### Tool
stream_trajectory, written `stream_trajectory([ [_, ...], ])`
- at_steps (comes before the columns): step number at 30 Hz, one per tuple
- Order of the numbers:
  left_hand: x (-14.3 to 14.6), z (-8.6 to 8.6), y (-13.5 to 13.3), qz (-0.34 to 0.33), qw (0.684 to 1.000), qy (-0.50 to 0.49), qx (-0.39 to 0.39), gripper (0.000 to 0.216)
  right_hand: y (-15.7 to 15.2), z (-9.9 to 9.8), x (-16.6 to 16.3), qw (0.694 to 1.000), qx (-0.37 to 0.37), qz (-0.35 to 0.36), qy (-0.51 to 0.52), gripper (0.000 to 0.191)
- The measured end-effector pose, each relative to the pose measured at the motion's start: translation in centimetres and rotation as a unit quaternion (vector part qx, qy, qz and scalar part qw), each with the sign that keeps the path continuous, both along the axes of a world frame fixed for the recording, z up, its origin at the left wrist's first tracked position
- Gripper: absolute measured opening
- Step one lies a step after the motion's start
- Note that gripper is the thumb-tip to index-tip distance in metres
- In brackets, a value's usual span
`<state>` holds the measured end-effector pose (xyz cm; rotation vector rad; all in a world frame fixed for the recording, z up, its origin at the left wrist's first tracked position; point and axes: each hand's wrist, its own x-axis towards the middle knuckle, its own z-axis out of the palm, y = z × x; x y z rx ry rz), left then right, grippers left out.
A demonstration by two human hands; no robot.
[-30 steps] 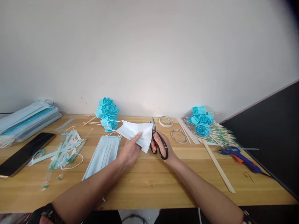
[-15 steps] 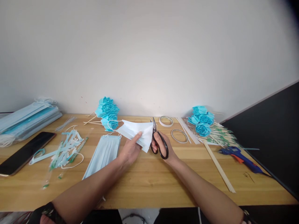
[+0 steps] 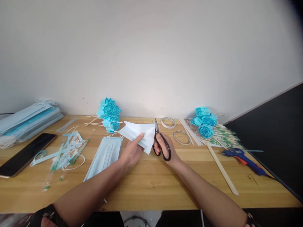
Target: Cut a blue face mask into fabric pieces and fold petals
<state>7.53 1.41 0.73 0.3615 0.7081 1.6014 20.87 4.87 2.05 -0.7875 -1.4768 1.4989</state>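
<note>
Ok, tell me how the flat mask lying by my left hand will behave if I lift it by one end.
The flat mask is thin pleated fabric, so it would probably droop and feel very light. Its pleats may fan open, as on the held mask in the left hand.

Both bare forearms rise from the bottom edge and converge toward the middle. The left forearm (image 3: pixel 94 189) slants up to the right with a straight wrist. The left hand (image 3: pixel 132 153) shows its back, its thumb (image 3: pixel 139 137) stretched forward and pinched against the fingers beneath. The right forearm (image 3: pixel 205 192) slants up to the left. The right hand (image 3: pixel 165 148) is curled in a closed grip. The 2 hands sit just beside each other.
</note>
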Motion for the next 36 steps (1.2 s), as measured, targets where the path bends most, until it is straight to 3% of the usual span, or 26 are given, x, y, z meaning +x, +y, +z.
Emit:
stream_trajectory([
  [19,-1.3,1.0,0.3,0.03,0.997,0.043,0.049,0.043,-0.4,0.6,-0.1,0.999,-0.009,0.043,-0.017,0.044],
  [28,-2.2,1.8,0.8,0.072,0.996,0.059,-0.001,0.04,-0.7,0.8,-0.1,0.995,-0.03,0.088,-0.039,0.048],
  [36,-3.5,2.4,1.3,0.101,0.992,0.075,0.032,0.045,0.2,0.4,0.6,0.984,0.035,0.163,-0.069,0.051],
])
